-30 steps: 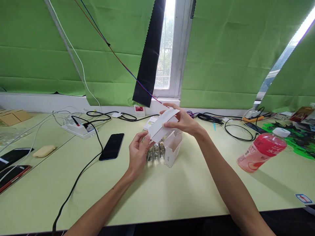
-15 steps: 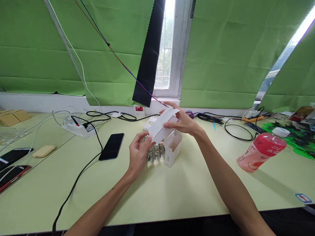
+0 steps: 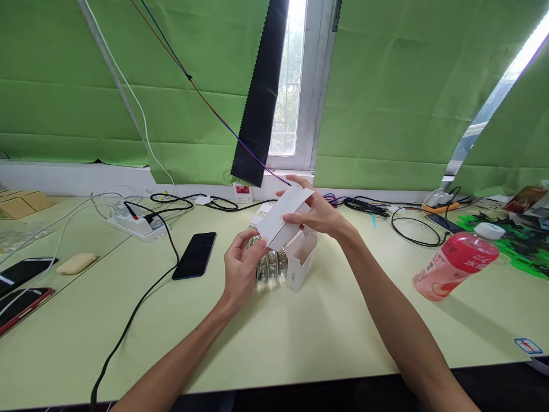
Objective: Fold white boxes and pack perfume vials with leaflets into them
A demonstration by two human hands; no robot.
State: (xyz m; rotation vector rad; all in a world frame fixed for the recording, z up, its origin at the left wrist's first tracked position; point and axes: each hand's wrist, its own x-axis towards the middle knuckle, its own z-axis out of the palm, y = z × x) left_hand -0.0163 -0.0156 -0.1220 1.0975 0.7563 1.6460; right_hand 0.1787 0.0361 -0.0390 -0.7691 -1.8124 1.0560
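Observation:
Both hands hold a flat white carton blank [image 3: 285,217] tilted above the table centre. My right hand [image 3: 319,213] pinches its upper end, thumb on the front face. My left hand [image 3: 241,268] grips its lower corner between thumb and fingers. Just below stand several small glass vials [image 3: 270,264] in a tight group. To their right is an open white box [image 3: 301,262] with its flap up, touching the vials.
A black phone [image 3: 195,255] lies left of the vials, beside a black cable [image 3: 141,297] from a white power strip [image 3: 136,224]. A pink drink bottle [image 3: 455,262] lies on its side at right. Tangled cables [image 3: 386,214] line the back edge. Phones [image 3: 23,273] rest at far left.
The carton blank has shifted slightly; my left hand has slid a little up along its lower corner. Everything else is still.

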